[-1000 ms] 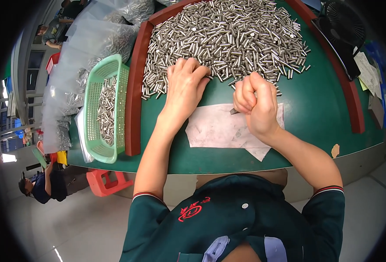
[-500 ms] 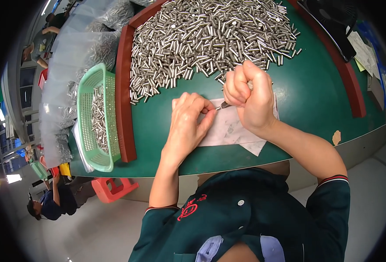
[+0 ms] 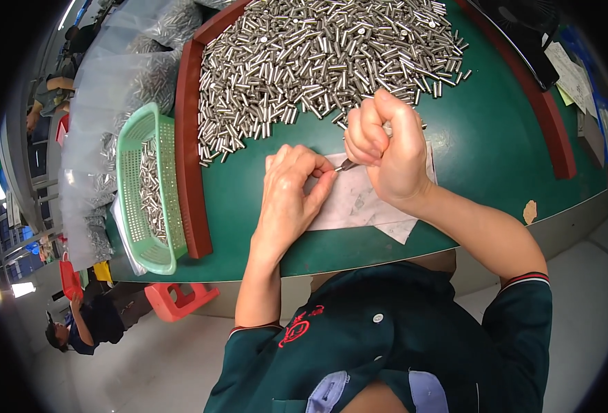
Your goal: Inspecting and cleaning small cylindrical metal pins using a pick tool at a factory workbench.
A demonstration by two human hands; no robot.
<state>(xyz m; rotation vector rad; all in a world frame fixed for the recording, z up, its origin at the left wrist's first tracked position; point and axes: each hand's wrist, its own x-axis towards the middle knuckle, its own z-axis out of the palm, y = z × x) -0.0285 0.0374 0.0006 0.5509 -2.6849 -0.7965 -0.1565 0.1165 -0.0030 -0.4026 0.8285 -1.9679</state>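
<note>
My left hand (image 3: 287, 189) is closed in a pinch, thumb and forefinger on a small silver metal pin (image 3: 338, 169). Wrapped in a fist, my right hand (image 3: 392, 151) grips a slim hand tool with a dark tip (image 3: 347, 164). That tip meets or nearly meets the pin's end; the tool's handle is mostly hidden by my fingers. Beneath both hands lies a smudged pale pink cloth or paper (image 3: 345, 210) on the green tabletop (image 3: 483, 186). A wide heap of similar metal pins (image 3: 324, 65) spreads beyond my hands.
Dark red wooden rails (image 3: 192, 165) border the heap at left and right. Left of them stands a light green basket (image 3: 129, 199) holding pins, beside clear bags (image 3: 154, 86) of metal parts. A red stool (image 3: 180, 301) is below the table edge. Co-workers (image 3: 94, 327) are at far left.
The view has shifted slightly. Both hands keep their grips, with the tool tip still at the pin. At far left, a co-worker's arm and a red container have moved.
</note>
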